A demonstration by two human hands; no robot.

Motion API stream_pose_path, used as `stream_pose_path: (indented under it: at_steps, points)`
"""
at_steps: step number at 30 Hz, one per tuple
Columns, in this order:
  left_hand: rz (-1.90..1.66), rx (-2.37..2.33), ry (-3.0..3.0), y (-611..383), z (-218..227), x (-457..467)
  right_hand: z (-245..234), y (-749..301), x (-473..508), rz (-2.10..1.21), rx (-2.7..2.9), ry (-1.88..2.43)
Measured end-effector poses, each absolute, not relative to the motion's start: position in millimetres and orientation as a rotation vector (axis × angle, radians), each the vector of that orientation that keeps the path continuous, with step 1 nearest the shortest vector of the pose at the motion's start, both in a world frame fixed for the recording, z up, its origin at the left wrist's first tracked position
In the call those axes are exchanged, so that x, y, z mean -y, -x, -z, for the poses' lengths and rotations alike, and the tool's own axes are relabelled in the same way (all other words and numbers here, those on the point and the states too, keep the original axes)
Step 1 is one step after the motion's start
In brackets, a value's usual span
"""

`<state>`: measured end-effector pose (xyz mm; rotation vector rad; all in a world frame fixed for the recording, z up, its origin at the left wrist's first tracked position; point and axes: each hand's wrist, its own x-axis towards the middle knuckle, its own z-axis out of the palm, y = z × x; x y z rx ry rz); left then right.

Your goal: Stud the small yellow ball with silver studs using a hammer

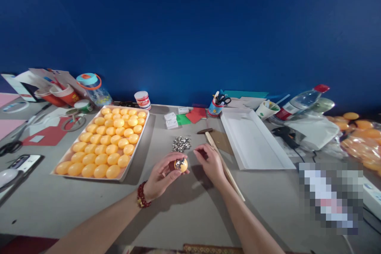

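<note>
My left hand (160,176), with a dark red bead bracelet at the wrist, is closed around an orange table tennis ball (184,166). Small shiny silver pieces cover part of the ball's upper side. To its right, my right hand (212,163) is held apart from the ball, thumb and fingertips drawn together. Whatever may be between those fingertips is too small to make out. A heap of small silver metal pieces (181,143) lies on the table just beyond the ball. Beside my right hand lies a hammer (230,178) with a wooden handle.
On the left, a shallow box (126,170) holds rows of orange balls. A white tray (256,147) lies at right. Behind stand a pen holder (215,108), a red-and-white jar (143,100) and small white boxes (171,120). A glue gun (286,137) and a bottle (303,103) are farther right.
</note>
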<state>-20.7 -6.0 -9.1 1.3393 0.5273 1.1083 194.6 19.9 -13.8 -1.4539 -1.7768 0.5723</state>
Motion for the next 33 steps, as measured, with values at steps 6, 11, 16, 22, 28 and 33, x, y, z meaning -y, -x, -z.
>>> stream_pose_path:
  at_steps: [6,11,16,22,28,33]
  points:
    - [-1.158,-0.594,-1.341,19,9,5,-16,-183,8,-1.364,1.148,1.083]
    - [-1.203,-0.604,-1.477,20,11,2,-24,-167,22,-1.694,0.955,0.943]
    - [-1.215,-0.612,-1.572,22,16,2,-19,-163,22,-1.717,0.879,0.970]
    - [-1.186,-0.673,-1.602,23,19,4,-15,-163,22,-1.696,0.885,1.023]
    - [-1.138,-0.737,-1.584,24,12,6,-13,-162,22,-1.686,0.886,0.995]
    - [-1.147,-0.754,-1.632,24,11,5,-14,-161,22,-1.673,0.908,1.007]
